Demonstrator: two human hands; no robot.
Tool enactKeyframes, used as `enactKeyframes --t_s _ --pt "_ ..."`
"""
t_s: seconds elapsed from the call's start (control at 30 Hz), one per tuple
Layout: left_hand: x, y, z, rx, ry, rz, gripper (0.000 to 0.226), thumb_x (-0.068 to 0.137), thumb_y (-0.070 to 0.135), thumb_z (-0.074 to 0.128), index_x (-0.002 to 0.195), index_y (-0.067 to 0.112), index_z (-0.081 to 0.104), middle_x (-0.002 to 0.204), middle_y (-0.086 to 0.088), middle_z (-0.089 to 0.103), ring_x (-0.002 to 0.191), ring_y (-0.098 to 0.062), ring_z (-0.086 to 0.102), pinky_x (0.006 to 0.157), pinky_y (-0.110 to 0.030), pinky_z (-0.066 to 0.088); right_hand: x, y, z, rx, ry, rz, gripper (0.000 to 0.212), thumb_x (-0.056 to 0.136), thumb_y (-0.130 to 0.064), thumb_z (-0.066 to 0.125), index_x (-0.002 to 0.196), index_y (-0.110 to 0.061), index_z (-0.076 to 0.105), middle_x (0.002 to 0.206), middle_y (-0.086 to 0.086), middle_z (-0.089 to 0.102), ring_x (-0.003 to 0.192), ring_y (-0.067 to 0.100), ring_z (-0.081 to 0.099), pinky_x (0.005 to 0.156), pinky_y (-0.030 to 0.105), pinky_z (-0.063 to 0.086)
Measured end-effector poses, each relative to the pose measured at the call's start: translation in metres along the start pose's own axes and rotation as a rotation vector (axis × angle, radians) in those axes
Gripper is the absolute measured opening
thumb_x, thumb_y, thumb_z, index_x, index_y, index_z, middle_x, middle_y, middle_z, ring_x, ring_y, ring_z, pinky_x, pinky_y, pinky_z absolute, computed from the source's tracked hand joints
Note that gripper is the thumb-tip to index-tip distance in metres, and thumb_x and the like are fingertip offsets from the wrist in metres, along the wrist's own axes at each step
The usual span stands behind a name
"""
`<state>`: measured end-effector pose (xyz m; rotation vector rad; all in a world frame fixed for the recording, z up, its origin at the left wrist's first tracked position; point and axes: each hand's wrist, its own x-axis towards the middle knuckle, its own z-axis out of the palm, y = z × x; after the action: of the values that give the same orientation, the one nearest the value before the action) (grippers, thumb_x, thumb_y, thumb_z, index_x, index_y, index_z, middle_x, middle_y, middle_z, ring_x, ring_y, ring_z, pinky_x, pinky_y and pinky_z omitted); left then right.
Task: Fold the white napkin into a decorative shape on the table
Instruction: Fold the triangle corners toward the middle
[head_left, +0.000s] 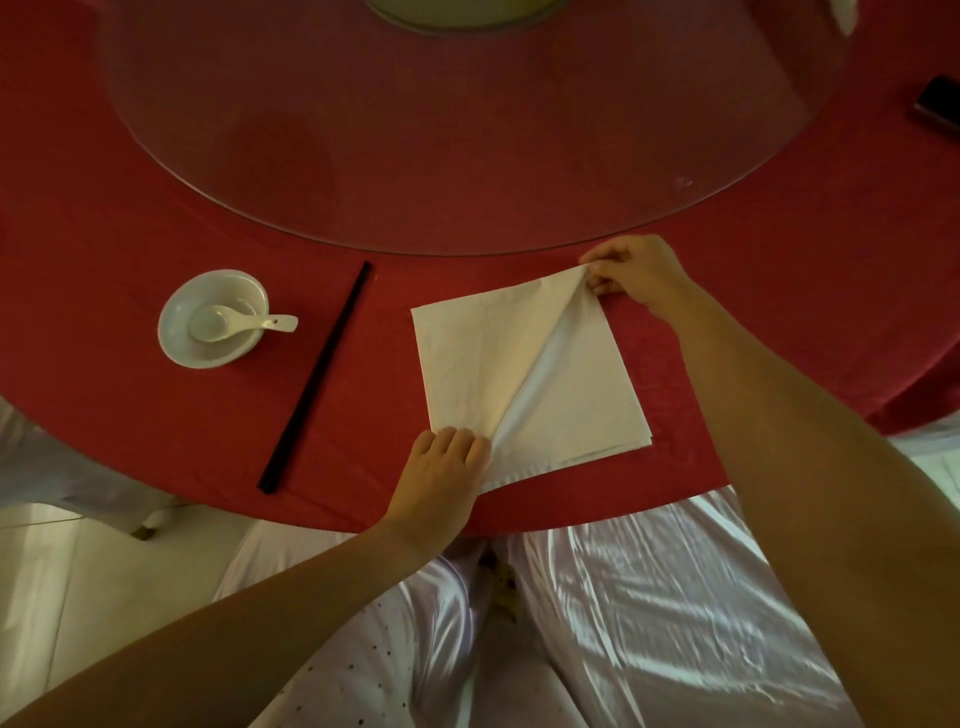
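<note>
The white napkin (478, 364) lies as a folded square on the red tablecloth (130, 415), near the table's front edge. Its top layer is lifted along a diagonal ridge, showing the layers beneath on the right half. My right hand (636, 270) pinches the far right corner of that top layer. My left hand (441, 467) rests with curled fingers on the near left corner, at the lower end of the ridge, pressing it to the table.
A white bowl (176, 332) holding a white spoon (234, 323) sits to the left, with black chopsticks (317, 376) between it and the napkin. A glass turntable (467, 156) fills the table's middle. A dark phone (940, 104) lies far right.
</note>
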<state>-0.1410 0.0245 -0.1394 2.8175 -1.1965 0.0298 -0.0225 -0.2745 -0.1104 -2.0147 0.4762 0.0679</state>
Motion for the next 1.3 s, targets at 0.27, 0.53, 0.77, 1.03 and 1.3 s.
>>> enactKeyframes --t_s 0.27,0.53,0.77,1.03,1.3 --pt "-0.001 0.003 -0.007 0.037 0.002 0.0 0.031 0.071 0.023 0.076 0.092 0.014 0.055 0.076 -0.001 0.063 0.065 -0.02 0.058 0.062 -0.031 0.05 0.0 -0.007 -0.006 -0.345 -0.052 -0.152 0.015 0.08 -0.006 0.066 0.094 -0.009 0.07 0.085 0.004 0.066 0.076 0.016 0.062 0.072 0.028 0.053" --pt "-0.001 0.007 -0.021 0.012 -0.039 0.04 0.037 0.058 0.013 0.082 0.088 0.013 0.061 0.073 -0.004 0.063 0.062 -0.021 0.058 0.058 -0.031 0.051 0.002 -0.007 -0.017 -0.377 0.033 -0.081 0.013 0.075 -0.002 0.066 0.082 -0.01 0.073 0.077 0.006 0.069 0.055 0.002 0.056 0.055 0.014 0.049" --pt "0.0 0.004 -0.024 0.049 -0.071 0.105 0.034 0.062 0.015 0.08 0.09 0.014 0.061 0.073 -0.004 0.063 0.062 -0.021 0.058 0.056 -0.03 0.052 -0.01 -0.004 -0.001 -0.444 0.204 -0.185 0.023 0.084 0.002 0.052 0.098 -0.003 0.07 0.105 0.016 0.069 0.098 0.028 0.062 0.082 0.026 0.044" --pt "0.01 0.004 -0.024 0.056 -0.109 0.134 0.039 0.058 0.008 0.073 0.09 0.014 0.051 0.065 -0.003 0.059 0.051 -0.021 0.055 0.046 -0.029 0.045 -0.068 0.02 0.058 -0.876 -0.042 -0.376 0.057 0.099 -0.036 0.029 0.146 -0.006 0.017 0.156 0.012 0.018 0.145 0.026 0.012 0.119 0.041 0.007" --pt "0.006 -0.002 -0.033 -0.066 -0.277 0.137 0.017 0.083 0.015 0.056 0.1 0.011 0.054 0.081 -0.008 0.061 0.067 -0.027 0.058 0.059 -0.034 0.047 -0.062 0.022 0.061 -0.931 0.046 -0.231 0.06 0.098 -0.043 0.017 0.148 -0.012 0.005 0.159 0.006 0.005 0.146 0.02 0.0 0.119 0.044 -0.003"
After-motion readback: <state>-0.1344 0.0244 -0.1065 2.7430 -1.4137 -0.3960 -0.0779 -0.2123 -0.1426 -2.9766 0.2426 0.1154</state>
